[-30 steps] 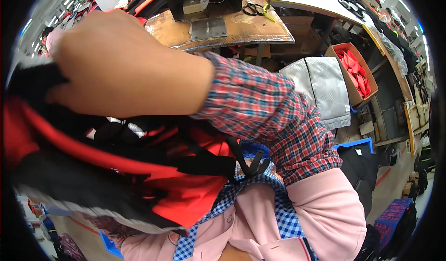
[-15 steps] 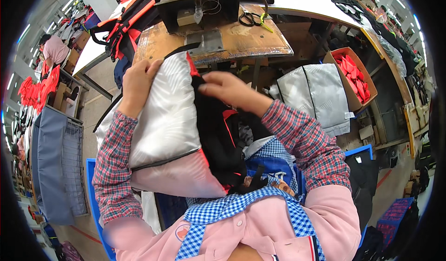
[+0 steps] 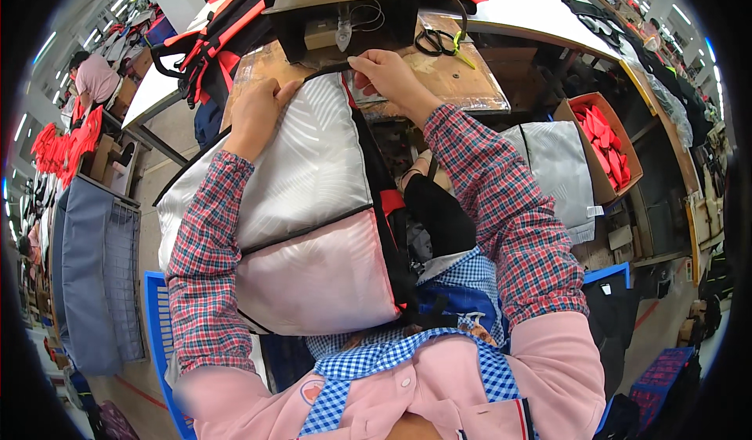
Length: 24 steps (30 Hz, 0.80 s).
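A large silvery-white bag piece [image 3: 313, 158] with a leaf pattern, black bound seams and a black side strip lies across my lap, its top edge up at the wooden work table. My left hand [image 3: 257, 120] is closed on the upper edge of the bag piece, near its left part. At the top corner of the same edge, my right hand [image 3: 388, 79] pinches the black edging. Beneath my right forearm, the black side of the bag piece hangs down. Just beyond my hands is a black machine housing [image 3: 313, 1] with a small bulb.
The wooden table top [image 3: 454, 76] holds black-handled scissors [image 3: 437, 42]. To the right are another silvery piece [image 3: 556, 166] and a carton [image 3: 572, 115] of red pieces. Black and red bags [image 3: 207, 56] lie at the left on a white table. A blue plastic crate [image 3: 157, 307] stands beside me.
My right hand has gone from the bag piece's black side up to its top corner. The bag piece has shifted right and now lies flatter, with more of its front showing.
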Each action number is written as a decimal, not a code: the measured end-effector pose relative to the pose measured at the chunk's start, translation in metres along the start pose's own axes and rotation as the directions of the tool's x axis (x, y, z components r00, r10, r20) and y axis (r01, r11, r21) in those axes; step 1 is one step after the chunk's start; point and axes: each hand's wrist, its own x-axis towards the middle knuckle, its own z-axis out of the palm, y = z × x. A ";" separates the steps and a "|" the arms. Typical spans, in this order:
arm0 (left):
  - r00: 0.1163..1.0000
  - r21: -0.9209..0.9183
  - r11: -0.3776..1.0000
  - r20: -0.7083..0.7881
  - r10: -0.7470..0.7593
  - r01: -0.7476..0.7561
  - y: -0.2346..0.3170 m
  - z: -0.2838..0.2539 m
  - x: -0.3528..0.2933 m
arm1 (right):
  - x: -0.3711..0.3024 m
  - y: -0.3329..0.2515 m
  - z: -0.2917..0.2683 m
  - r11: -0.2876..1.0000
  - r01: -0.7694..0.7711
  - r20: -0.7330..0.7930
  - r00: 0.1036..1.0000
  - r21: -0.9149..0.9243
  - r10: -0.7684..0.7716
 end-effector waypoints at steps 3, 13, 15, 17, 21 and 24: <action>1.000 0.026 1.000 0.004 0.003 -0.003 -0.004 0.007 0.010 | 0.010 0.001 0.004 0.982 -0.100 -0.036 0.994 0.159 0.108; 0.999 -0.022 1.000 -0.033 0.005 -0.006 -0.005 0.014 0.030 | 0.021 -0.004 0.006 0.861 -0.179 -0.078 0.967 0.477 0.244; 0.999 -0.014 1.000 -0.049 -0.001 0.001 -0.004 0.014 0.031 | 0.022 -0.005 0.006 0.839 -0.169 -0.078 0.967 0.517 0.243; 0.998 -0.013 1.000 -0.059 -0.005 0.004 -0.004 0.014 0.031 | 0.022 -0.005 0.008 0.831 -0.161 -0.076 0.969 0.532 0.237; 0.995 -0.020 1.000 -0.099 0.015 -0.018 -0.004 0.014 0.032 | 0.022 -0.007 0.013 0.825 -0.127 -0.136 0.961 0.550 0.239; 0.994 -0.007 1.000 -0.103 0.025 -0.025 -0.005 0.013 0.033 | 0.023 -0.010 0.018 0.815 -0.109 -0.175 0.952 0.569 0.250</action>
